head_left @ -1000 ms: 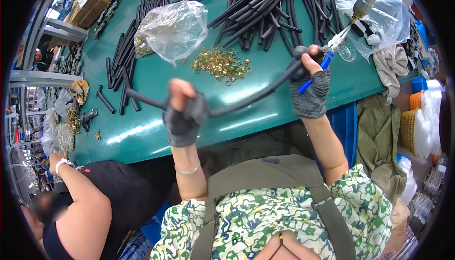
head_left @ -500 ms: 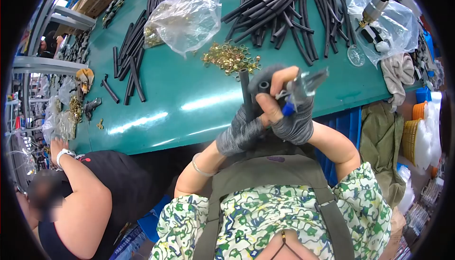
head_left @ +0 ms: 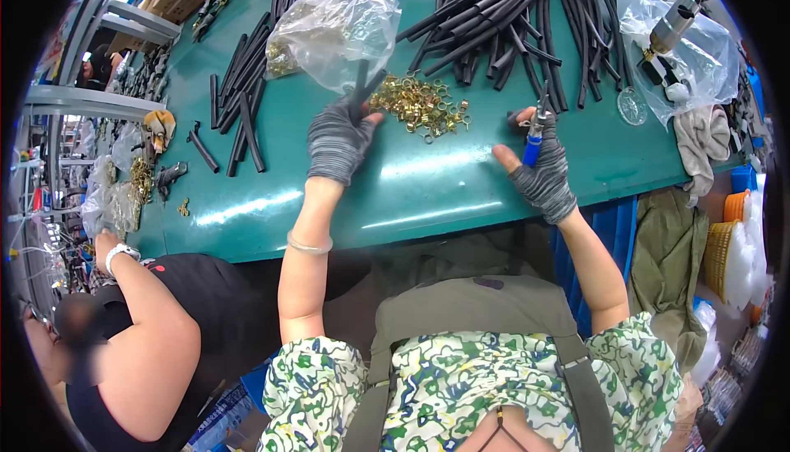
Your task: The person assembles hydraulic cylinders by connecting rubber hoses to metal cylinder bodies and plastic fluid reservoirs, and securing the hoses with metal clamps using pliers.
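My left hand (head_left: 339, 143), in a grey fingerless glove, is over the table beside the clear plastic bag (head_left: 350, 28). Its fingers are closed round a short black rubber hose (head_left: 362, 90), which points up in front of the bag. Close to the thumb lies a loose heap of small brass-coloured hose clamps (head_left: 428, 108). My right hand (head_left: 541, 168), gloved the same way, grips blue-handled pliers (head_left: 533, 141) with the metal jaws pointing away from me. The thumb is spread out from the pliers.
Bundles of long black hoses (head_left: 494, 20) lie at the back, and shorter hose pieces (head_left: 247, 106) to the left. A powered tool (head_left: 671, 28) rests on plastic at right, near a grey cloth (head_left: 699, 143). Another person's arm (head_left: 152, 287) is at the table's left end.
My hands were together near the table's front edge and have moved apart. The left went left and forward with the hose; the right went right with the pliers.
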Demonstrator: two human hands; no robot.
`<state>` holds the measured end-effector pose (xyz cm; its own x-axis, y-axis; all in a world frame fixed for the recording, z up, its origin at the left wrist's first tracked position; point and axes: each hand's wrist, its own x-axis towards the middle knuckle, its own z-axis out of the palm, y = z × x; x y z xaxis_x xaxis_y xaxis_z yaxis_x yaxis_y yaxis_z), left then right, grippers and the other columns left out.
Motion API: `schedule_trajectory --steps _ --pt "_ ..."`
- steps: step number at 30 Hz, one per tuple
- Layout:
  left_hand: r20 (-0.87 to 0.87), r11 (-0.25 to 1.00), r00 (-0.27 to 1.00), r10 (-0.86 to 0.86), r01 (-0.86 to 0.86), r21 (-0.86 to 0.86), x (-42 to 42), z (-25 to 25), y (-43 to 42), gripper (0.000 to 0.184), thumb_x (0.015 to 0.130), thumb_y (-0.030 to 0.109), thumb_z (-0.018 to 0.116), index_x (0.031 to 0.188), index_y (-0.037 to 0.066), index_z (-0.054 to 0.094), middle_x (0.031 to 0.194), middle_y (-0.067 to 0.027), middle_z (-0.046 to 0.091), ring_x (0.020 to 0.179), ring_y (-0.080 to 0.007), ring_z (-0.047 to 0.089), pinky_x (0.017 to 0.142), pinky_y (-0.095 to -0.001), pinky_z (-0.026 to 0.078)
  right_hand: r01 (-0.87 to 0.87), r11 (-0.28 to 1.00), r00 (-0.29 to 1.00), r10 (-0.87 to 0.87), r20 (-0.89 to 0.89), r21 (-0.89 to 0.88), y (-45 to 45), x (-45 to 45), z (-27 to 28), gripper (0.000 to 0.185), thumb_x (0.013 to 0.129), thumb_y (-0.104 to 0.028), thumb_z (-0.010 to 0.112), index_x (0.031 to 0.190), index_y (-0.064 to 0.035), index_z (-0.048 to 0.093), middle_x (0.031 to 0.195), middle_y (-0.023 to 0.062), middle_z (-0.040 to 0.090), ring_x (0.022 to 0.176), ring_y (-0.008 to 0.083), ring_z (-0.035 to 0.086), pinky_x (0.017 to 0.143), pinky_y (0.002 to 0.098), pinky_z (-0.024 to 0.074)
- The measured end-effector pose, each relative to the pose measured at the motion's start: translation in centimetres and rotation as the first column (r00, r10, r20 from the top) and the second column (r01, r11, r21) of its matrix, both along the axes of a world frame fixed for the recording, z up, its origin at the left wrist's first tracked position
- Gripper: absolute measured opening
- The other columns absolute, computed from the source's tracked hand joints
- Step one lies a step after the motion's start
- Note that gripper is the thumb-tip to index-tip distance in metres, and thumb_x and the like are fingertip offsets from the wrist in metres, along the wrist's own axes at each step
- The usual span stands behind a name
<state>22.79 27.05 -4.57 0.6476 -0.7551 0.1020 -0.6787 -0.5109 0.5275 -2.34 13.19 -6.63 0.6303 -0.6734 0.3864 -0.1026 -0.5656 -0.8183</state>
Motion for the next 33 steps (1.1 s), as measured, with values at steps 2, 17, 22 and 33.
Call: schedule_trajectory --steps 2,17,22,33 --pt "0.086 0.999 0.996 -0.028 0.024 0.047 0.0 -0.1 -0.5 0.021 0.078 0.023 0.067 0.090 0.006 0.065 0.078 -0.0153 0.065 0.071 -0.0322 0.062 0.066 -0.0395 0.048 0.000 1.000 0.993 0.003 -0.119 0.021 -0.3 -0.4 -0.1 0.056 0.073 -0.032 0.075 0.110 -0.0064 0.043 0.097 0.0092 0.056 0.089 0.0215 0.057 0.080 0.0342 0.0467" --pt "-0.483 0.955 0.837 -0.257 0.142 -0.261 -4.2 5.0 1.4 0.020 0.088 0.016 0.056 0.101 0.002 0.063 0.075 0.0006 0.060 0.062 -0.0048 0.047 0.057 -0.0219 0.039 -0.371 0.884 0.787 0.462 -0.409 0.283 1.7 0.0 5.8 0.076 0.061 -0.030 0.075 0.122 0.0025 0.041 0.109 0.0218 0.054 0.104 0.0333 0.056 0.091 0.0383 0.0438" --pt "-0.521 0.958 0.811 -0.267 0.162 -0.238 -5.5 5.4 1.0 0.020 0.087 0.015 0.060 0.102 0.001 0.063 0.071 0.0018 0.057 0.063 -0.0051 0.048 0.058 -0.0221 0.040 -0.378 0.906 0.802 0.422 -0.422 0.189 1.5 -0.3 5.5 0.075 0.063 -0.029 0.074 0.122 0.0032 0.042 0.111 0.0216 0.053 0.108 0.0334 0.054 0.094 0.0382 0.0420" --pt "-0.530 0.933 0.774 -0.348 0.232 -0.275 -5.2 5.5 1.2 0.031 0.093 0.028 0.052 0.107 0.002 0.061 0.076 0.0006 0.059 0.066 -0.0055 0.047 0.060 -0.0214 0.039 -0.332 0.900 0.833 0.421 -0.360 0.282 1.7 -1.2 4.8 0.056 0.074 -0.017 0.065 0.123 0.0006 0.043 0.098 0.0213 0.059 0.093 0.0353 0.061 0.081 0.0389 0.0476"
